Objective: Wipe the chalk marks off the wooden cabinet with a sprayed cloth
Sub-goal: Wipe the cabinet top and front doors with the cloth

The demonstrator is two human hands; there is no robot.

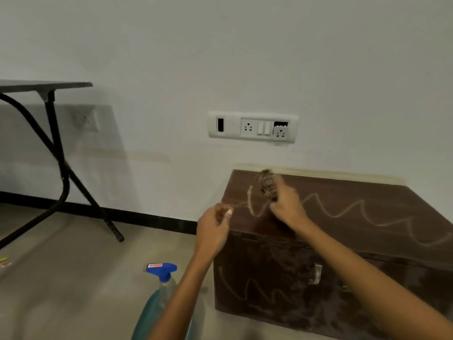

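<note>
A low dark wooden cabinet (pixel 343 241) stands against the wall at the right. Zigzag chalk marks (pixel 355 212) run across its top, and more chalk marks (pixel 245 288) show on its front. My right hand (pixel 285 204) is above the cabinet's top left corner, shut on a brownish cloth (pixel 266 184) that looks blurred by motion. My left hand (pixel 214 229) is just left of the cabinet, pinching the cloth's other end. A spray bottle (pixel 161 285) with a blue trigger head stands on the floor under my left forearm.
A black folding table (pixel 49 119) stands at the left. A white switch and socket panel (pixel 252 127) is on the wall above the cabinet. Small coloured items (pixel 5 262) lie on the grey floor at the far left.
</note>
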